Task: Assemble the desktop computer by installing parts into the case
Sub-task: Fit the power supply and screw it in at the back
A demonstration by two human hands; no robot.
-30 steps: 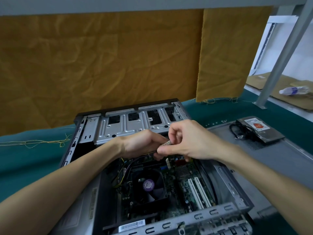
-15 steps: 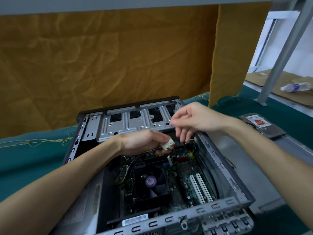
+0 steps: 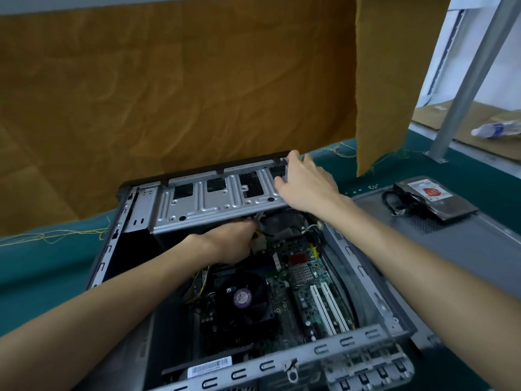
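An open desktop case (image 3: 377, 303) lies on its side in front of me, its motherboard (image 3: 304, 275) and black CPU fan (image 3: 242, 299) exposed. My left hand (image 3: 225, 244) reaches in under the silver drive cage (image 3: 208, 201) and grips a white power connector (image 3: 260, 244) with its cables. My right hand (image 3: 306, 182) holds the drive cage's far right corner, fingers curled over its top edge and thumb on its face. The cage stands tilted up off the case.
The grey side panel (image 3: 465, 249) lies to the right with a hard drive (image 3: 434, 198) and a black cable on it. A mustard cloth hangs behind. A metal post (image 3: 473, 74) stands at the far right, beside a plastic bottle (image 3: 496, 129) on cardboard.
My right hand let go of the white connector and moved up and back to the drive cage corner. The left hand kept the connector and slid deeper under the cage.
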